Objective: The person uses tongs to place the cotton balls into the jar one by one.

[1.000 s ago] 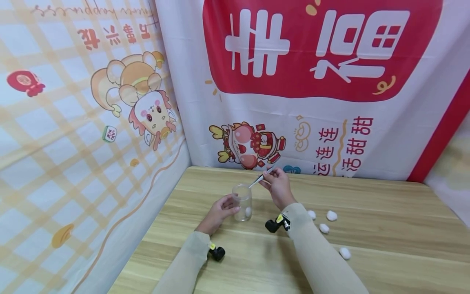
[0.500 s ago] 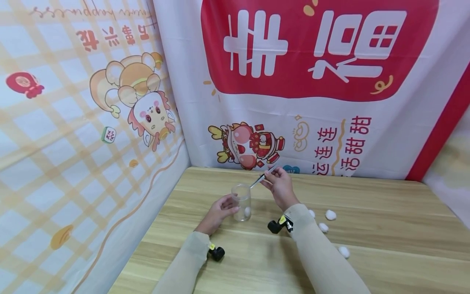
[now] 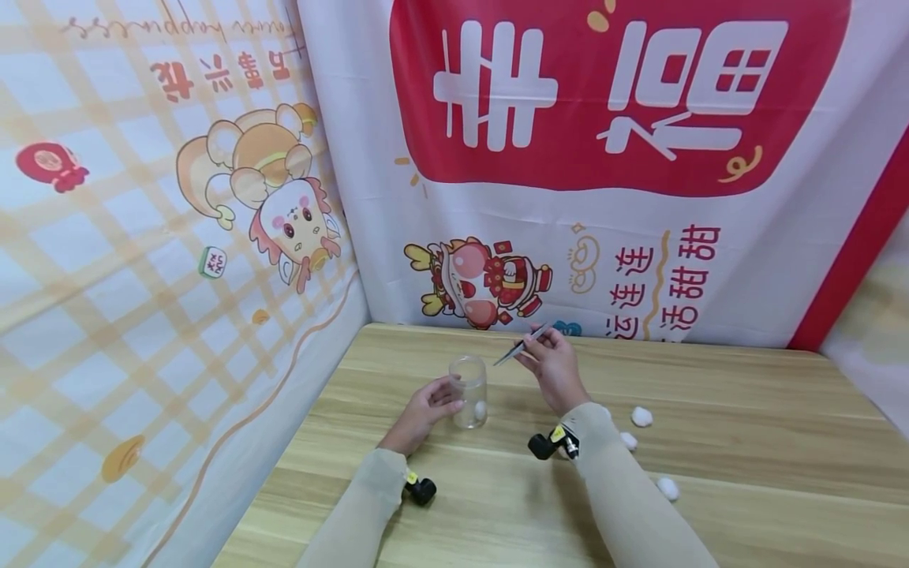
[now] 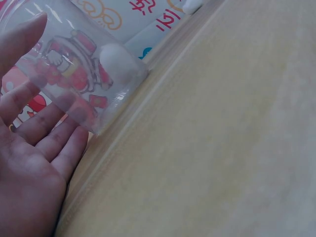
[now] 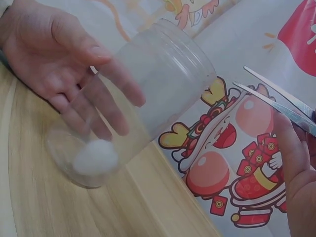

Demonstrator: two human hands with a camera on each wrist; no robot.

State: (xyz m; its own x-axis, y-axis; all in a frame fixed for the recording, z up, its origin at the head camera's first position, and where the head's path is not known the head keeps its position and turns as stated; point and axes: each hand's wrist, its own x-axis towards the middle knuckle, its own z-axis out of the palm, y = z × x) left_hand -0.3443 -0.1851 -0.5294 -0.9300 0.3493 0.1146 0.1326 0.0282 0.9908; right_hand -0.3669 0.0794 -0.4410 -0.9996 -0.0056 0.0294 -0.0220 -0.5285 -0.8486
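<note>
A clear plastic jar [image 3: 469, 386] stands upright and lidless on the table, one white cotton ball [image 5: 96, 157] lying at its bottom. My left hand [image 3: 426, 409] holds the jar from the left, thumb on the near side and fingers round the back, visible through the wall in the right wrist view. To the right of the jar's mouth, my right hand [image 3: 557, 367] pinches a pair of metal tweezers [image 3: 517, 352]. Their tips point down toward the jar and stand apart with nothing between them, clear of the rim.
Several cotton balls lie on the wooden table [image 3: 767, 442] by the right forearm, among them one cotton ball [image 3: 641, 416] toward the back and another cotton ball [image 3: 667, 489] nearer. A printed curtain [image 3: 625, 213] hangs behind the table, and a checked one [image 3: 142, 315] runs along the left.
My right hand has drawn the tweezers from the jar's rim up and to the right. The left hand and the jar have stayed in place.
</note>
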